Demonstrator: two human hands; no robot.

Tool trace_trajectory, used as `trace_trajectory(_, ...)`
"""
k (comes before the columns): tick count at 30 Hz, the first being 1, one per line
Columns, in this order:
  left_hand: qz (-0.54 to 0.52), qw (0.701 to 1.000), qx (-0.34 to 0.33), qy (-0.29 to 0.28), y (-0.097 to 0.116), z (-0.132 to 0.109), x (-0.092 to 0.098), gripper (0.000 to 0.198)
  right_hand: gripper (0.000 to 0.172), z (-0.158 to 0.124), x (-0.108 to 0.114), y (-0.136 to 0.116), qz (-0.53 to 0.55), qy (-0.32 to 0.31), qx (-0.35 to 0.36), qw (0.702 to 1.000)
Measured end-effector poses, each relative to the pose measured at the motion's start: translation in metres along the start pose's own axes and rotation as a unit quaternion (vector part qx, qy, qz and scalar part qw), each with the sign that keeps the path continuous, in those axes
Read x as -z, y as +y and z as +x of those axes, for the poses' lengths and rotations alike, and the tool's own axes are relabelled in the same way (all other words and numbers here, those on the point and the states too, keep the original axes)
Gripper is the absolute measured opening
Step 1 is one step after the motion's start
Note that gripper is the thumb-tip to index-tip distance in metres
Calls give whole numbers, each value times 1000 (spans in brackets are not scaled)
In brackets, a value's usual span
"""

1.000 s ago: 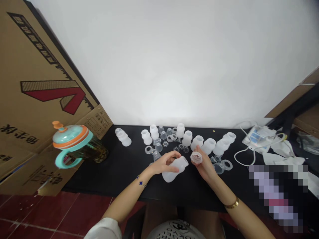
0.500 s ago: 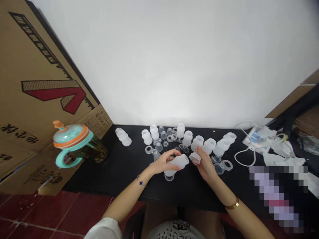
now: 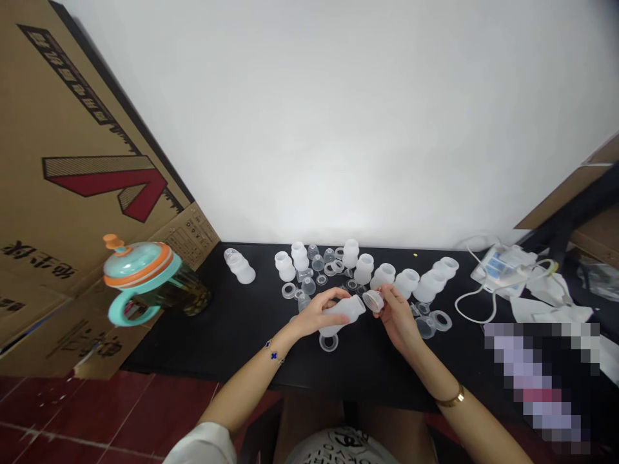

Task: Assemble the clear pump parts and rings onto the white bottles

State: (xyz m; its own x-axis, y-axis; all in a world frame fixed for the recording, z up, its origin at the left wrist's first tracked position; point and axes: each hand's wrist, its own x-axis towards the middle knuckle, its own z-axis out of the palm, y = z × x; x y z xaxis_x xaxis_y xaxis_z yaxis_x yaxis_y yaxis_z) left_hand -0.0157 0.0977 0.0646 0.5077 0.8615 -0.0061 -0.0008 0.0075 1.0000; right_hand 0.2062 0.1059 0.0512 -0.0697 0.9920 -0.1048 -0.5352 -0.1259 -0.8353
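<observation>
My left hand [image 3: 322,314] is wrapped round a white baby bottle [image 3: 344,313], tilted with its open neck toward the right. Between the fingers of my right hand [image 3: 397,316] is a clear screw ring [image 3: 373,300], turned toward the bottle's mouth and just apart from it. Whether a nipple sits in the ring I cannot tell. A loose clear ring [image 3: 329,342] lies under the held bottle. Behind the hands stand several open white bottles [image 3: 364,269], with clear domed caps [image 3: 308,285] and rings among them.
At the left stands a large jug [image 3: 145,277] with a teal and orange lid, before cardboard boxes [image 3: 97,161]. A capped bottle [image 3: 240,267] is on the black table [image 3: 232,335]. A white device with a cable [image 3: 500,270] and papers lie at the right. The white wall borders the back.
My right hand has tipped the ring over toward the bottle and brought it slightly left, closer to the neck. The left hand and bottle have barely moved.
</observation>
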Motion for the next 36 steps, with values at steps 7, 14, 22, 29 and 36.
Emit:
trace_trajectory(7, 13, 1000, 20, 0, 0, 1, 0, 52, 25, -1, -1, 0, -33, 10, 7, 999)
trace_trajectory(14, 22, 999, 26, 5, 4, 1, -1, 51, 23, -3, -3, -1, -53, 4, 17, 998)
trace_trajectory(22, 34, 999, 37, 4, 3, 1, -1, 52, 24, -3, -2, 0, -72, 11, 31, 997)
trace_trajectory(29, 40, 999, 32, -4, -2, 3, -2, 54, 27, -4, -5, -1, -85, 17, 38, 995)
trace_trajectory(36, 38, 999, 23, -4, -6, 5, -3, 57, 27, -5, -7, -2, -93, 12, 41, 995)
